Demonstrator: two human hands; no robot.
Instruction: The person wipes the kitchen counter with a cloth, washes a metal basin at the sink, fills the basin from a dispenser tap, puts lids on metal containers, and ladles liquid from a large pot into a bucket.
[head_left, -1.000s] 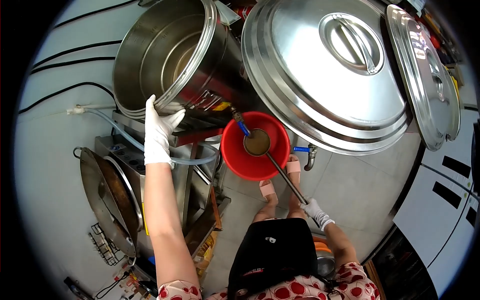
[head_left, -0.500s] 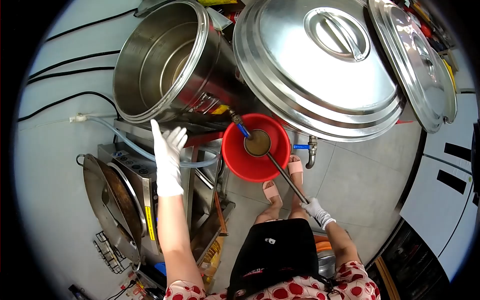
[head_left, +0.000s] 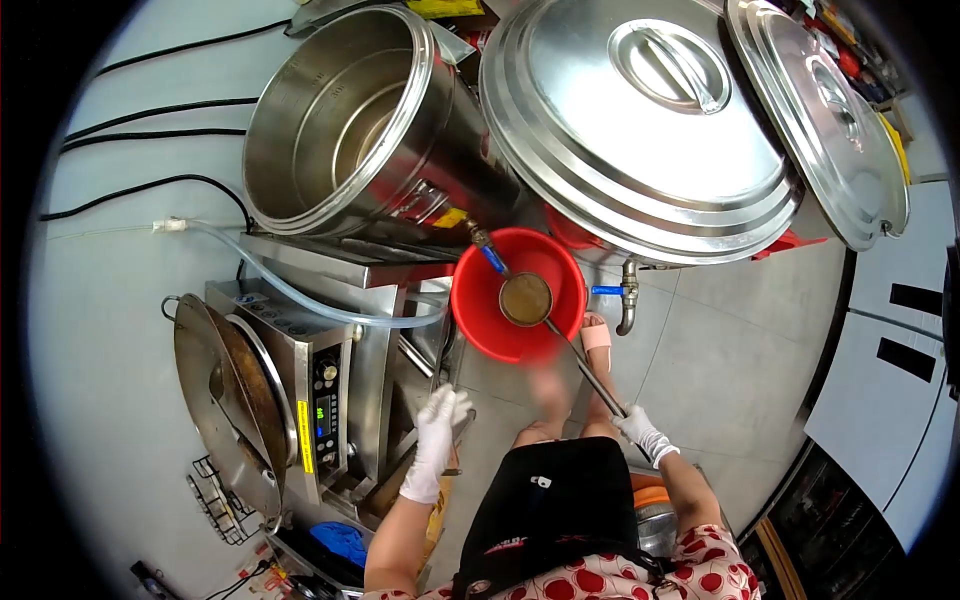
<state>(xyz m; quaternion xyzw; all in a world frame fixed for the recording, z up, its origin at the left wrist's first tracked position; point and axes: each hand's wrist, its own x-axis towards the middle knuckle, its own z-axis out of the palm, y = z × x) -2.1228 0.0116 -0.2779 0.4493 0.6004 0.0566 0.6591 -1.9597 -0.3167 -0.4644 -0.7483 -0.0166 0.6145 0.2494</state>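
Note:
My right hand (head_left: pixel 643 432), in a white glove, is closed round the long handle of a ladle (head_left: pixel 526 299). The ladle's round bowl, with brownish liquid in it, is over the red bucket (head_left: pixel 480 325), just below the spout of a blue-handled tap (head_left: pixel 490 252). That tap sits on a tall steel pot (head_left: pixel 450 150), which is tilted in view and has no lid on. My left hand (head_left: pixel 440 415), also gloved, is off the pot, left of my legs; its fingers are partly curled and hold nothing that shows.
A large lidded steel vessel (head_left: pixel 640 120) stands at the top, with another lid (head_left: pixel 830 120) beside it. A second blue-handled tap (head_left: pixel 612 291) juts out below. On the left are an induction cooker (head_left: pixel 325 400), a wok (head_left: pixel 225 390) and a clear hose (head_left: pixel 270 285). White cabinets (head_left: pixel 880 390) are at the right.
My left hand has left the pot's rim and moved down towards my body. The ladle's bowl has shifted slightly away from the tap's spout. One foot has moved and is blurred.

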